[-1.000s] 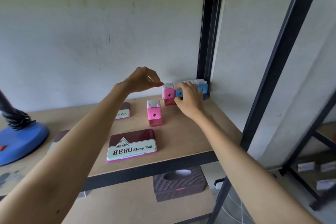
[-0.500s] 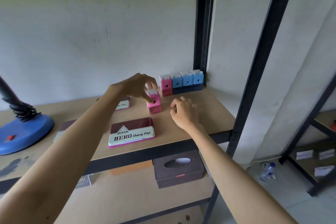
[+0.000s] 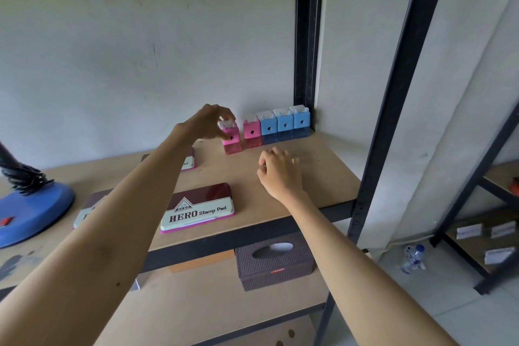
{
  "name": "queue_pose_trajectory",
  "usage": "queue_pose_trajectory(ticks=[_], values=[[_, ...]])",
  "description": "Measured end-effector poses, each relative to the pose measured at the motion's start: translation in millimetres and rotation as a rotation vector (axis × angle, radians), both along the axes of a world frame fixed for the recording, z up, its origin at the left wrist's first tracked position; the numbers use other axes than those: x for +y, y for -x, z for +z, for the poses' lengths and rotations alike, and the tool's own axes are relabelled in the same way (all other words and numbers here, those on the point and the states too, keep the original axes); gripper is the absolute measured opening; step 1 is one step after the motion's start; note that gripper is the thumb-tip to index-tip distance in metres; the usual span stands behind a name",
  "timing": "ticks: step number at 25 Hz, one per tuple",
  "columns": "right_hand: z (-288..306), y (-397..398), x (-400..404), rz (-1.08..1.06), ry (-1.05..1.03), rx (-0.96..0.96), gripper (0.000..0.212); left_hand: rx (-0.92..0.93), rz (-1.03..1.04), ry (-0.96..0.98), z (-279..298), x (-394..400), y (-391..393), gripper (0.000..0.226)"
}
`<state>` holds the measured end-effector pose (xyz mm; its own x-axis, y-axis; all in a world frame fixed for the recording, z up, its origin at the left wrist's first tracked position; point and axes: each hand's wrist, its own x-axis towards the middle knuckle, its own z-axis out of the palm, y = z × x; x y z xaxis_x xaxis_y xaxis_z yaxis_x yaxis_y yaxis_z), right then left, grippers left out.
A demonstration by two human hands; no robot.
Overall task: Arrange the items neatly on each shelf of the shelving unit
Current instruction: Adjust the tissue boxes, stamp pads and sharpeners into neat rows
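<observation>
You are adding a second pink sharpener to the back row.

Taking the rear right post (image 3: 307,36) as landmark: far left of it sits the blue lamp base (image 3: 31,211), then the HERO stamp pad (image 3: 198,208) near the shelf's front edge. Your left hand (image 3: 207,123) pinches the pink sharpener (image 3: 232,140), thumb and fingers curled round its top, just left of the pink one (image 3: 252,132) already in line; three blue sharpeners (image 3: 285,125) run on up to the post. Your right hand (image 3: 279,173) rests loosely curled and holds nothing. Next, slide it flush and square it. Below, the tissue box (image 3: 275,261) shows white tissue.
</observation>
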<state>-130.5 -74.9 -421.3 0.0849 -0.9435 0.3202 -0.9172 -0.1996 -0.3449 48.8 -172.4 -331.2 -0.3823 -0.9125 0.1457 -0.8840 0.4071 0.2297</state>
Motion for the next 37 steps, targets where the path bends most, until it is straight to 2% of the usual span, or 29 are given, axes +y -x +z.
queue_pose_trajectory(ticks=[11,24,37], values=[[-1,-1,-1,-0.001,0.004,0.030,0.022,0.027,-0.005,0.012,-1,-8,4,0.048],[-2,-1,-2,0.005,0.013,0.020,0.022,0.082,-0.003,-0.017,-3,-9,7,0.060],[-1,-1,-2,0.007,0.017,0.023,0.024,0.030,0.009,-0.010,-8,-8,3,0.065]])
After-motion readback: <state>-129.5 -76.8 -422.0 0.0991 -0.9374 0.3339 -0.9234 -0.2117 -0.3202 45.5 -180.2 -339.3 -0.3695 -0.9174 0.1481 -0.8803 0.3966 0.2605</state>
